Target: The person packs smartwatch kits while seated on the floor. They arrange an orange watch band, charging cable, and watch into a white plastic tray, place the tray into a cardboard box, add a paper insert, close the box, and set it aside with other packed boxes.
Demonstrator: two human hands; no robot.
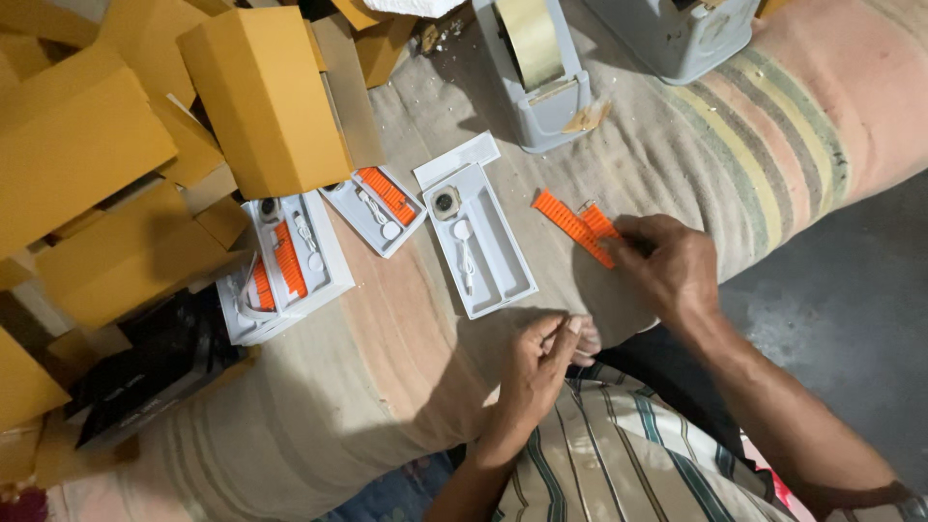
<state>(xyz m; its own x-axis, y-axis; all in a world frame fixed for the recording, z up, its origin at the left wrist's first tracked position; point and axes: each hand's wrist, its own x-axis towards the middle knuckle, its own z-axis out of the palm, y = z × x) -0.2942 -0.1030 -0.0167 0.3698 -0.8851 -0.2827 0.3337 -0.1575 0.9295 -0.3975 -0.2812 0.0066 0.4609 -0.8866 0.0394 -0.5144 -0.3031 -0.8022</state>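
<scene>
The right hand (667,266) rests on the striped blanket (735,155), fingers bent and pressing on the near end of the orange watch straps (575,224); the straps lie flat on the blanket, just right of the open white tray (498,266) and apart from it. The left hand (541,362) sits lower, near the person's lap, fingers loosely curled with the tips together; whether they pinch anything cannot be told.

Open white tray: holds a watch body (446,204) at its far end and a white charging cable (465,253) along its left side; the long right-hand slot shows bare; a white lid (456,160) lies just beyond its far end, touching or nearly touching.

Second tray (372,208), left of the first: holds an orange strap and a white cable; its far edge is partly covered by a yellow box (261,97).

Third tray (300,266), further left: holds a watch body, an orange strap and a white cable; another tray with an orange strap lies partly beneath it at its left.

More yellow boxes (77,145) are stacked at the left; a black package (145,372) lies below them. A grey tape dispenser (536,77) with a roll of tan tape stands at the far edge of the blanket; a second grey unit (677,34) stands to its right.
</scene>
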